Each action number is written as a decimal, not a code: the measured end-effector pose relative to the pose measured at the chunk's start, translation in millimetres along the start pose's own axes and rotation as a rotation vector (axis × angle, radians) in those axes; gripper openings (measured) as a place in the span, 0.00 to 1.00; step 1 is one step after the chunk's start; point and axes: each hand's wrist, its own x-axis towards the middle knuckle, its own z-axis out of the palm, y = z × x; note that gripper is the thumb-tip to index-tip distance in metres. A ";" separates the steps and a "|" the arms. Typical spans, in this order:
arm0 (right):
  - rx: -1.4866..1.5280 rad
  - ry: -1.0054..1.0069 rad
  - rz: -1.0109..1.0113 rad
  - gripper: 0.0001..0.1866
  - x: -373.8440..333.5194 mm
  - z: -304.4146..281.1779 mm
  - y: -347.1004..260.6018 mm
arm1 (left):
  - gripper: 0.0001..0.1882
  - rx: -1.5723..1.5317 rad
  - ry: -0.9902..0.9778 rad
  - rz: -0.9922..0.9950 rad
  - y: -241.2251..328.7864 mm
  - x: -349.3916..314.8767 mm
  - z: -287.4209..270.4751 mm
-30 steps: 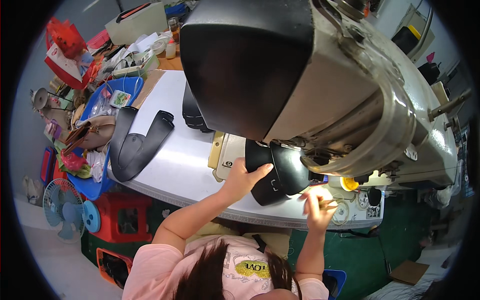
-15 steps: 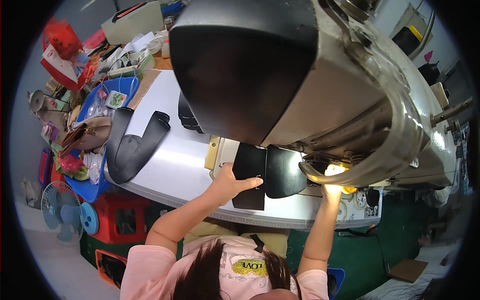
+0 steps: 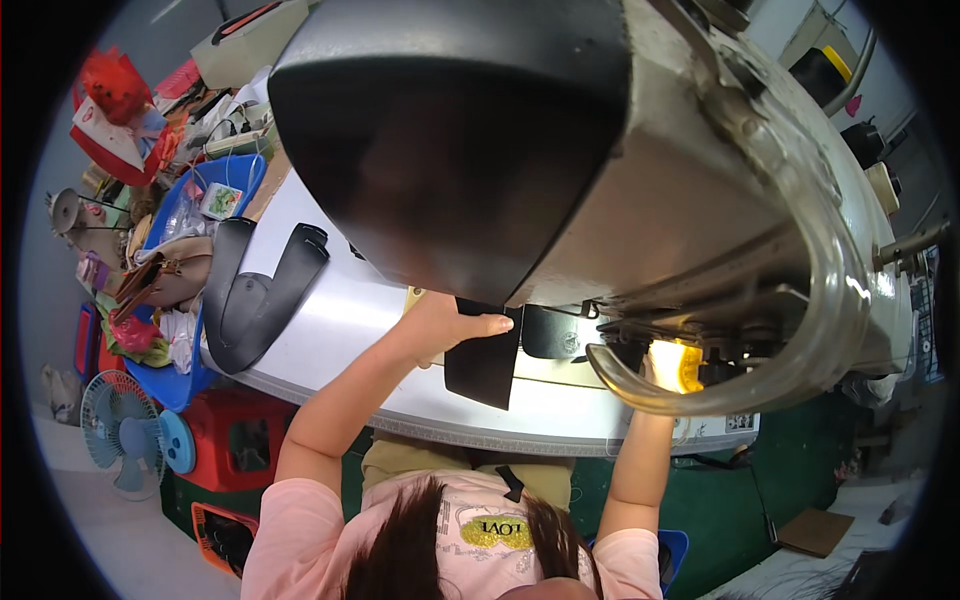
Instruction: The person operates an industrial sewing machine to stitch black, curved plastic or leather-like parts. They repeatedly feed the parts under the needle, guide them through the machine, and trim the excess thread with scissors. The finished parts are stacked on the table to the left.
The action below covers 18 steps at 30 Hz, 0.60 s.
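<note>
My left hand (image 3: 452, 328) grips a flat black leather-like piece (image 3: 481, 372), its thumb laid along the upper face and the other fingers mostly hidden. Right beside it, a second black piece (image 3: 551, 333) with a rounded corner lies under the sewing machine (image 3: 690, 200). Behind the machine's clear curved tube (image 3: 640, 402), my right hand (image 3: 656, 378) is near the glowing yellow lamp light (image 3: 684, 366). Its fingers are hidden by the machine and the glare, so I cannot see what it touches.
Folded black strap-like pieces (image 3: 262, 292) lie on the white table (image 3: 330, 375) at left. Past them stands a crammed blue basket (image 3: 190, 385). A blue fan (image 3: 125, 425) and a red stool (image 3: 235, 430) are at lower left. The machine head overhangs the work closely.
My left hand and the black piece have moved away from me and slightly left. The second black piece has shifted farther under the machine. The view has also shifted, with the machine head looming larger.
</note>
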 end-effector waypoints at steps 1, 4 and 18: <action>-0.006 0.003 -0.007 0.04 3.0 -0.3 0.5 | 0.26 0.041 -0.119 0.128 -7.2 7.7 -6.3; -0.015 0.007 -0.031 0.06 13.0 -2.1 4.1 | 0.28 -0.042 -0.140 0.044 -6.3 13.0 -7.6; -0.139 -0.035 -0.057 0.18 46.6 -33.0 46.2 | 0.24 -0.423 -0.051 -0.075 0.5 20.9 -4.7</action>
